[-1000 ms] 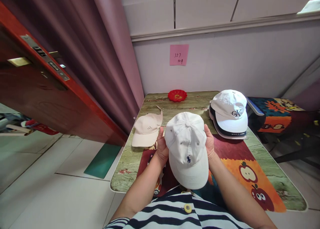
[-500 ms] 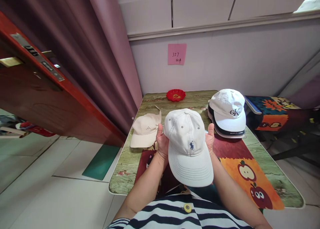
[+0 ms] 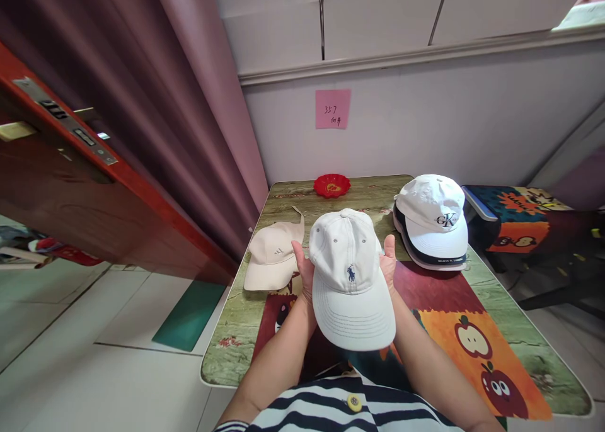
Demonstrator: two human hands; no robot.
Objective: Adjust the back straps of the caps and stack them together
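A white cap (image 3: 350, 255) with a small dark blue logo is held up over the middle of the table, its brim toward me. My left hand (image 3: 305, 269) supports its left side, thumb raised and the other fingers hidden behind the cap. On the opposite side my right hand (image 3: 388, 265) holds it the same way. A beige cap (image 3: 273, 255) lies on the table just left of my left hand. To the right stands a stack of caps, topped by a white cap (image 3: 432, 208) with dark letters, a dark one beneath it.
A red scalloped dish (image 3: 332, 185) sits near the table's back edge. Under the hands lies a colourful mat (image 3: 472, 306) on the wooden-patterned table (image 3: 231, 350). A pink note (image 3: 333, 109) is on the wall, and a reddish door (image 3: 118, 211) stands at the left.
Both hands and the held white cap have shifted slightly left relative to the table. The view has tilted a little, so the background sits lower. The grip looks the same.
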